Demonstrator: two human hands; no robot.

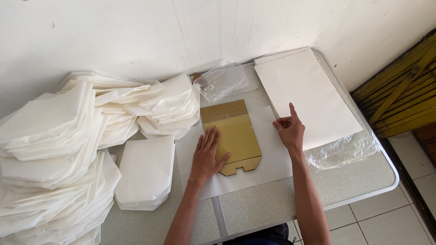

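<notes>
While the left hand (206,154) presses flat on the brown cardboard template (232,136), fingers spread, the right hand (289,131) rests loosely open, forefinger raised, on the white paper sheet (272,159) beneath; thin and floppy, it looks best lifted by an edge

Matt brown cardboard template (236,134) lies on thin matt white paper sheet (268,159); clear glossy plastic wrap (345,149).

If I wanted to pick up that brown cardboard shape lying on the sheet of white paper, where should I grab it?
Probably at the notched near end of the cardboard template, coming from the table's front edge. It lies flat, so the fingers need an edge to pinch; that end is bare and overhangs nothing but thin paper sheet. The left hand presses its left side.
</notes>
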